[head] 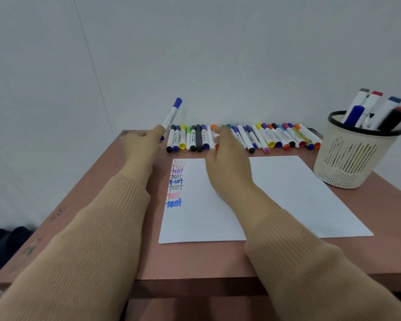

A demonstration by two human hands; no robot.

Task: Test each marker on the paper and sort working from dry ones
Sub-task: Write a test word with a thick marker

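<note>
The left hand point(144, 141) grips a blue-capped marker point(172, 114) tilted upward; the right hand point(227, 156) reaches over the marker row point(264, 137).

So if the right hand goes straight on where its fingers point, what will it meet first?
Probably the marker row, around the orange marker; the right hand seems almost there, but depth is unclear.

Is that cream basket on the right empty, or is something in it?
Not empty. The basket stands upright on the table, and several capped markers stick out above its black rim.
</note>
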